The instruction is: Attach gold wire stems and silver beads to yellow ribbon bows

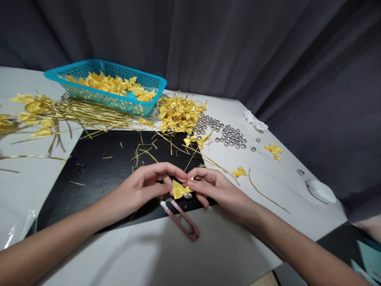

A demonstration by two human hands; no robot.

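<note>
A yellow ribbon bow (179, 190) with a silver bead (187, 195) at its middle is held over the front edge of a black mat (98, 171). My right hand (208, 185) pinches the bow's right side between thumb and fingers. My left hand (153, 182) curls at the bow's left side, fingers pressed together; what its fingertips grip is too small to tell. Both hands' fingertips nearly meet above the bow. Just below them lies a pink thread snipper (187, 226), its tips partly under my left hand.
A teal basket (104, 95) of yellow bows stands at the back left, golden ties (92, 113) before it. Beaded bows (180, 113) and silver beads (233, 137) lie right of it. Loose ties, a white tissue (255, 121) and a white object (321, 191) are farther right.
</note>
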